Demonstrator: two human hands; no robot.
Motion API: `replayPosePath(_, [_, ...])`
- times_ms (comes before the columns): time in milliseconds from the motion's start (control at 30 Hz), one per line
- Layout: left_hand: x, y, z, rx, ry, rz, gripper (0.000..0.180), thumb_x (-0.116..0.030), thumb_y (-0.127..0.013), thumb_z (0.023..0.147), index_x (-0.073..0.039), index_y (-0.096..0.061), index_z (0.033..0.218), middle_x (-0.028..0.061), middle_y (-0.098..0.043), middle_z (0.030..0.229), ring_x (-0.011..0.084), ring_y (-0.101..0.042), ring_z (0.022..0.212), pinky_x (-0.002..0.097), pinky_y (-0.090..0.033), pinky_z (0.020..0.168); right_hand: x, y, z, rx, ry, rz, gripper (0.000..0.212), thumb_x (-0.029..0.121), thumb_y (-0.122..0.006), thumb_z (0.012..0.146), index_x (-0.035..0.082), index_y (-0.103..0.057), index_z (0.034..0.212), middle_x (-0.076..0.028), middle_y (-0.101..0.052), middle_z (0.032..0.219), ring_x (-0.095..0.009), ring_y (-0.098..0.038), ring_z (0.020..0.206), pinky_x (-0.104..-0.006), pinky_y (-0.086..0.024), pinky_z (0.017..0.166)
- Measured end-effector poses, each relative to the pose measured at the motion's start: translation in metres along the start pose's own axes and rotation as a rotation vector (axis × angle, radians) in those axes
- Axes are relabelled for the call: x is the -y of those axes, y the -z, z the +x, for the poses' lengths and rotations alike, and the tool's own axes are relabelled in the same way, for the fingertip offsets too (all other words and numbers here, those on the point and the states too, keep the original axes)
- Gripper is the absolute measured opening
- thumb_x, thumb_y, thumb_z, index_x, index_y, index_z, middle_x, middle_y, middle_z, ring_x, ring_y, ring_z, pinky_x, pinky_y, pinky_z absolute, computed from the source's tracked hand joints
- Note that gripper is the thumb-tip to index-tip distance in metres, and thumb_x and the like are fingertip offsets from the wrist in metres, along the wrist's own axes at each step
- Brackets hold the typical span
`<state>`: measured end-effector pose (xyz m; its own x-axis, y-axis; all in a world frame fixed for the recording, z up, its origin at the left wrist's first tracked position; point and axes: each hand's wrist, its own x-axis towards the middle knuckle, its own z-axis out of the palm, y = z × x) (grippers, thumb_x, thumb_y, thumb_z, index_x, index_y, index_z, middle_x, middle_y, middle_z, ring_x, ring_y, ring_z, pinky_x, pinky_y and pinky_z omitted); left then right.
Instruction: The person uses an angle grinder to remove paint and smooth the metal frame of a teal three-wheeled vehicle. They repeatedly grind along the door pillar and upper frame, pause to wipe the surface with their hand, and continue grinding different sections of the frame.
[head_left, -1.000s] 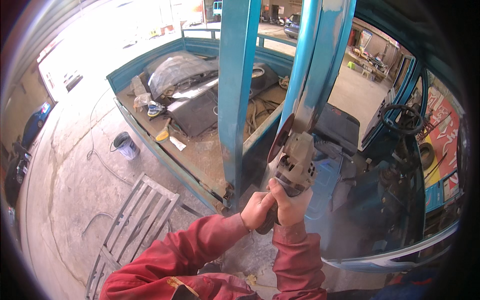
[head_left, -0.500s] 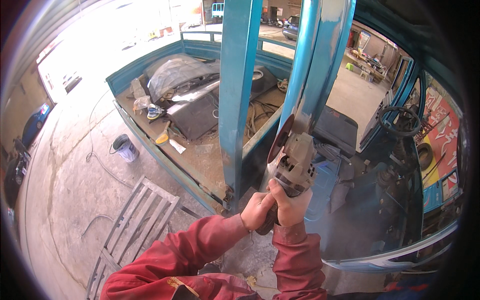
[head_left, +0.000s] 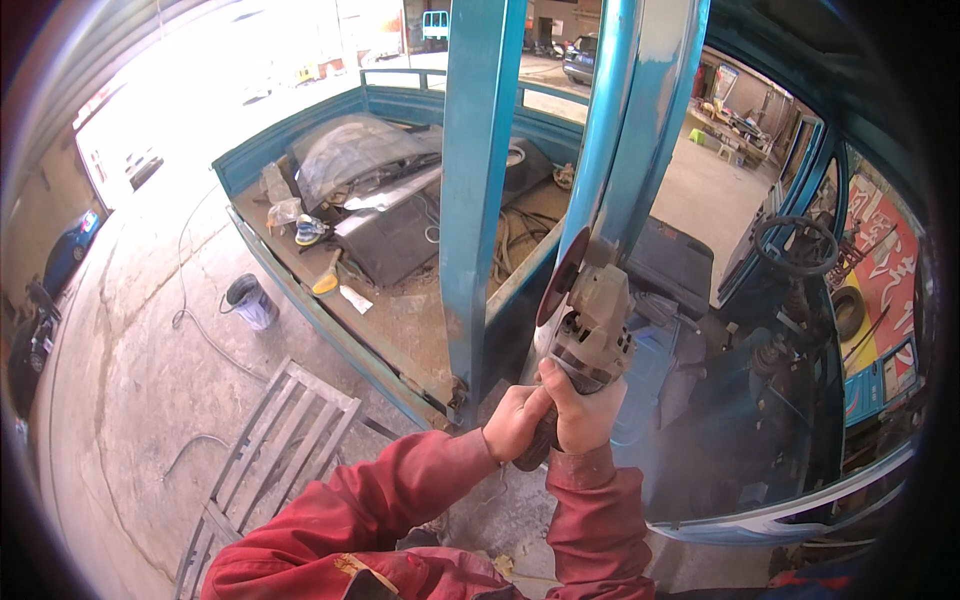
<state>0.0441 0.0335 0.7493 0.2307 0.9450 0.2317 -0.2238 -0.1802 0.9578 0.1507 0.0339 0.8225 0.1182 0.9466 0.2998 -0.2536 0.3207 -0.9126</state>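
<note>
1. Both hands together, clamped on one tool: right hand (head_left: 590, 412) wraps the angle grinder (head_left: 598, 312) just behind its head; left hand (head_left: 513, 425) grips the rear end, nearer me. Hands touch or nearly so, can't tell.
2. Two-handed hold prob. b/c the body's heavy & wants to twist; one grip takes wt, other steers.
3. Grinder's mid-scene, slightly right, pointing away from me, by the lower part of the blue pillar (head_left: 655, 130). Disc (head_left: 562, 290) stands edge-up on its left side, prob. so the face can meet metal at a shallow angle. Its far edge is at the pillar; contact or tiny gap, can't tell.
4. Grinder looks: dusty grey-beige head, dark vents midway, darker body w/ the grips. Disc is thin, round, dark reddish-brown. Spinning or not, can't tell.
5. Pillar: glossy blue strip on left, duller w/ bare greyish patches on right.
6. Far left, cargo bed (head_left: 255, 160) holds a clear curved panel (head_left: 350, 165) & loose bits, prob. parked there to keep them off the floor.
7. Bucket (head_left: 256, 305) & slatted metal frame (head_left: 290, 410) sit left, well apart from the tool. Steering wheel (head_left: 793, 271) far right, inside cab.
</note>
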Motion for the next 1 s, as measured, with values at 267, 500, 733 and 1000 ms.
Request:
replayPosePath(267, [-0.015, -0.001, 0.003, 0.035, 0.002, 0.019, 0.05, -0.037, -0.043, 0.103, 0.008, -0.065, 0.102, 0.0092, -0.068, 0.089, 0.0139, -0.06, 0.084, 0.0302, -0.049, 0.076, 0.013, -0.004, 0.004, 0.002, 0.034, -0.001, 0.034, 0.004, -0.079, 0.077, -0.002, -0.065, 0.107, -0.006, -0.068, 0.099, -0.013, -0.064, 0.088, -0.0278, -0.051, 0.079])
replayPosePath(500, [-0.029, -0.005, 0.008, 0.027, 0.039, -0.031, 0.051, -0.038, -0.043, 0.103, 0.008, -0.065, 0.101, 0.0076, -0.068, 0.09, 0.0129, -0.06, 0.084, 0.0294, -0.049, 0.076, 0.022, -0.007, 0.01, -0.006, 0.041, 0.011, 0.036, 0.003, -0.079, 0.076, -0.003, -0.065, 0.109, -0.006, -0.068, 0.1, -0.013, -0.065, 0.089, -0.0283, -0.052, 0.08])
replayPosePath(733, [-0.052, -0.003, 0.013, 0.071, 0.015, 0.012, 0.052, -0.038, -0.043, 0.104, 0.009, -0.065, 0.097, 0.0052, -0.066, 0.086, 0.0106, -0.057, 0.081, 0.0286, -0.048, 0.072, 0.036, -0.013, 0.019, 0.012, 0.061, 0.007, 0.039, 0.002, -0.078, 0.077, -0.003, -0.063, 0.112, -0.007, -0.068, 0.102, -0.013, -0.064, 0.09, -0.0279, -0.051, 0.08])
replayPosePath(1000, [-0.056, -0.008, 0.003, 0.116, 0.01, 0.016, 0.052, -0.04, -0.045, 0.102, 0.007, -0.065, 0.095, 0.0082, -0.066, 0.08, 0.0128, -0.059, 0.078, 0.0311, -0.048, 0.07, 0.038, -0.005, 0.004, -0.009, 0.141, -0.083, 0.039, 0.002, -0.077, 0.077, -0.002, -0.061, 0.113, -0.007, -0.067, 0.101, -0.015, -0.064, 0.09, -0.0291, -0.052, 0.08])
